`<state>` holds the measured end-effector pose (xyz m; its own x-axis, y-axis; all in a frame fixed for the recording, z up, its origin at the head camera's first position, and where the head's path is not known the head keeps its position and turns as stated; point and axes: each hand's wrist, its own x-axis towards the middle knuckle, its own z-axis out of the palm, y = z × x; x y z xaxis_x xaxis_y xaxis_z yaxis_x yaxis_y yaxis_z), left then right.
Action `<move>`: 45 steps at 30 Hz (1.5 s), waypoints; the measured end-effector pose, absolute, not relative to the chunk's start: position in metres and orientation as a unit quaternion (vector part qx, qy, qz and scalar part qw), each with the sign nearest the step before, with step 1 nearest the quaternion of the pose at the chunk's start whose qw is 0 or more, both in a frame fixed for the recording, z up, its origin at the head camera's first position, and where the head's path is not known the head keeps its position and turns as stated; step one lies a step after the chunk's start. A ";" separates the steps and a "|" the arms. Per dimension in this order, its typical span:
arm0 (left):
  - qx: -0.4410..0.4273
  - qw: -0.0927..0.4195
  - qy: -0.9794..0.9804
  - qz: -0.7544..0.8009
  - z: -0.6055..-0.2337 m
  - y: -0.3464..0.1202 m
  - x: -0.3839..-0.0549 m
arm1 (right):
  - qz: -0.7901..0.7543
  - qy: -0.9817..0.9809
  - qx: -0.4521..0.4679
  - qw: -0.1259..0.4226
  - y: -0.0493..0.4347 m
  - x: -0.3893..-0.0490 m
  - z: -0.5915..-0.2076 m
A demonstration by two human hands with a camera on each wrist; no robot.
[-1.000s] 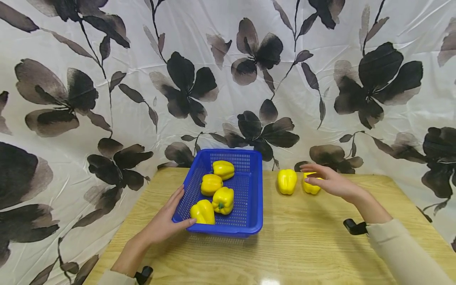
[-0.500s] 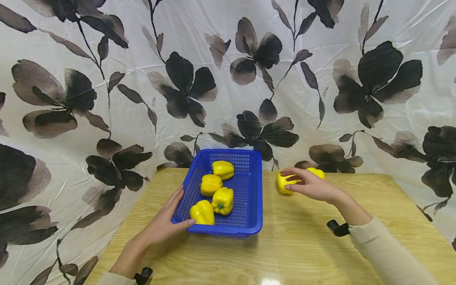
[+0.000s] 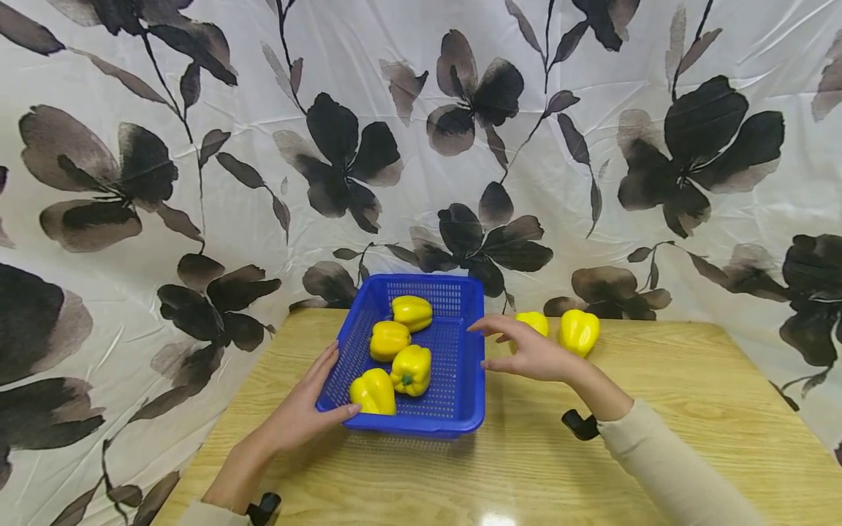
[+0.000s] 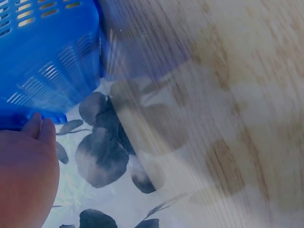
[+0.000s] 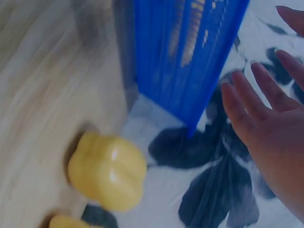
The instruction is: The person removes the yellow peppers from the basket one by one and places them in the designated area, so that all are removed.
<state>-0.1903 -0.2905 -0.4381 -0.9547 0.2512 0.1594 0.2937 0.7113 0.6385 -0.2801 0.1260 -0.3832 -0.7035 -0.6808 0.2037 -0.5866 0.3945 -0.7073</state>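
Observation:
A blue perforated plastic basket (image 3: 473,365) stands on the table with several yellow bell peppers inside, one (image 3: 412,370) showing its green stem end. My left hand (image 3: 299,416) holds the basket's near left corner, the thumb over the front rim and the fingers along the left side. Close to the right rim is my right hand (image 3: 533,354), fingers apart and nothing between them. It partly hides a yellow bell pepper (image 3: 534,321) outside the basket. Another yellow bell pepper (image 3: 579,332) lies just right of that one.
The wooden table (image 3: 539,453) ends at a white cloth (image 3: 408,183) with dark flowers, hanging behind it and at the left. Black straps with small mounts are on both wrists, beside light sleeves (image 3: 671,460).
My right hand has moved left, from over the farther right pepper, past the other pepper, to the basket's right rim. The left hand, basket and peppers stay in place.

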 end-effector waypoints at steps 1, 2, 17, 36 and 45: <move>-0.148 0.031 -0.924 -0.350 -0.438 -0.290 -0.191 | -0.394 0.832 -0.386 0.061 0.121 -0.279 -0.383; -0.149 0.031 -0.924 -0.351 -0.438 -0.290 -0.191 | -0.389 0.831 -0.392 0.063 0.116 -0.278 -0.383; -0.158 0.032 -0.924 -0.348 -0.436 -0.288 -0.193 | -0.251 0.862 -0.439 0.029 0.073 -0.281 -0.379; -0.147 0.027 -0.927 -0.343 -0.439 -0.292 -0.191 | -0.187 0.846 -0.497 0.053 0.016 -0.294 -0.400; -0.146 0.027 -0.928 -0.342 -0.439 -0.291 -0.191 | -0.162 0.850 -0.493 0.095 0.004 -0.300 -0.408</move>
